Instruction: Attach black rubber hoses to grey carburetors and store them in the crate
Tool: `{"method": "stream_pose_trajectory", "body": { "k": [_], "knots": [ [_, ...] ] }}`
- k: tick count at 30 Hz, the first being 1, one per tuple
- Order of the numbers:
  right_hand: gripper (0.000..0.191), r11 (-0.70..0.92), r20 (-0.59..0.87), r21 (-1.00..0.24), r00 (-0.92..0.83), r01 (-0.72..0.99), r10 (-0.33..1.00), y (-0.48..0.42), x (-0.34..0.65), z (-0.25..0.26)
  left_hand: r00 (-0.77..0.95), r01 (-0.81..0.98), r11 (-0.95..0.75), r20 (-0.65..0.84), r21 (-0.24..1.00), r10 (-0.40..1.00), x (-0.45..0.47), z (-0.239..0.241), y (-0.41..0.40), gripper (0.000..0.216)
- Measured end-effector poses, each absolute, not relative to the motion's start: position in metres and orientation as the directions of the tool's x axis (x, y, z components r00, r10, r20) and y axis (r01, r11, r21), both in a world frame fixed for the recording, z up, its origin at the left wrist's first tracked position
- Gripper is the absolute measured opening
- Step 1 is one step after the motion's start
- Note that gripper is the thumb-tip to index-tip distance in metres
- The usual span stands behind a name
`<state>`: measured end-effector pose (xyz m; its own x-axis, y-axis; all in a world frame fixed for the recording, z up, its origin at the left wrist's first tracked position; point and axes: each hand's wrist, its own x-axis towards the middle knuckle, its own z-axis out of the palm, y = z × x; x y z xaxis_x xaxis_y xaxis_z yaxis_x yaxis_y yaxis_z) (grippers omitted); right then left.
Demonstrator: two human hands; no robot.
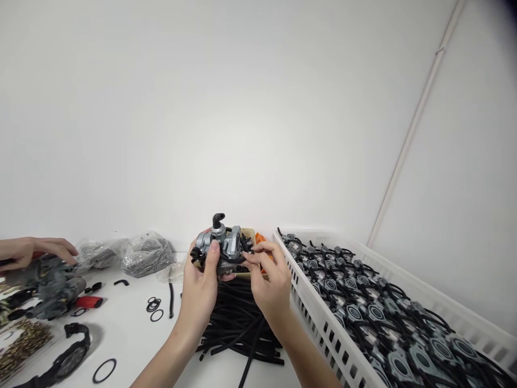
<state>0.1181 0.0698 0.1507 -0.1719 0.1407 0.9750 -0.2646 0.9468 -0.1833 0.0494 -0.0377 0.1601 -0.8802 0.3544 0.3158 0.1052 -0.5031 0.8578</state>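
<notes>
Holding a grey metal carburettor (232, 242) above the white table (135, 328), I was viewed from the head camera, the single view. My left hand (204, 275) was closed around the body, its thumb across the front, with a black elbow fitting (218, 219) pointing upward. My right hand (270, 275) had thumb and fingers pinched on a black hose (232, 260) curving along the carburettor's lower side; whether the hose end was fully seated could not be told, the fingertips covering it. On this unit the elbow was in place, and the hose appeared to be the part in hand. Directly below lay a pile of loose black hoses (242, 318), and behind the carburettor stood a yellowish bin (253, 234) of small dark parts. At right, a white slatted crate (309, 307) held rows of similar carburettors (375, 311) with black hoses, which I judged to be finished work. At left, a co-worker's hand (52, 249) rested over a cluster of metal bodies (56, 291), perhaps units awaiting attention; how many remained could not be counted. Black rings (104, 371) and bagged parts (147, 253) lay nearby, apart from my hands.
</notes>
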Motion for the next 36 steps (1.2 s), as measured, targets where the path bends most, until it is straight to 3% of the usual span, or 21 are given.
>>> {"method": "stream_pose_trajectory", "body": {
  "k": [2,5,7,10,16,20,23,29,36],
  "knots": [
    [0.018,0.878,0.943,-0.304,-0.249,-0.37,0.221,0.069,0.12,0.152,-0.88,0.081,-0.507,0.3,0.858,0.368,0.046,0.159,-0.039,0.057],
    [0.054,0.624,0.827,-0.547,-0.476,-0.557,0.3,0.064,0.12,0.151,-0.883,0.066,-0.507,0.286,0.859,0.371,0.044,0.158,-0.04,0.055],
    [0.068,0.42,0.735,-0.677,-0.581,-0.605,0.348,0.06,0.12,0.151,-0.865,0.081,-0.492,0.307,0.867,0.398,0.044,0.158,-0.04,0.054],
    [0.064,0.241,0.638,-0.761,-0.629,-0.602,0.445,0.056,0.118,0.15,-0.837,0.104,-0.434,0.315,0.895,0.448,0.046,0.159,-0.04,0.057],
    [0.058,0.069,0.534,-0.809,-0.68,-0.584,0.502,0.058,0.115,0.15,-0.812,0.105,-0.375,0.297,0.921,0.502,0.043,0.16,-0.04,0.061],
    [0.058,0.165,0.547,-0.826,-0.692,-0.54,0.471,0.059,0.118,0.152,-0.816,-0.01,-0.365,0.203,0.931,0.542,0.036,0.162,-0.042,0.056],
    [0.047,0.224,0.557,-0.829,-0.717,-0.513,0.419,0.065,0.126,0.159,-0.747,-0.189,-0.314,0.071,0.93,0.661,0.033,0.165,-0.045,0.053],
    [0.037,0.309,0.625,-0.774,-0.589,-0.553,0.513,0.084,0.138,0.172,-0.509,-0.354,-0.082,-0.118,0.932,0.852,0.04,0.165,-0.046,0.057],
    [0.025,0.067,0.51,-0.831,-0.709,-0.552,0.487,0.092,0.134,0.169,-0.292,-0.43,0.071,-0.213,0.9,0.932,0.051,0.158,-0.041,0.053]
  ]
}}
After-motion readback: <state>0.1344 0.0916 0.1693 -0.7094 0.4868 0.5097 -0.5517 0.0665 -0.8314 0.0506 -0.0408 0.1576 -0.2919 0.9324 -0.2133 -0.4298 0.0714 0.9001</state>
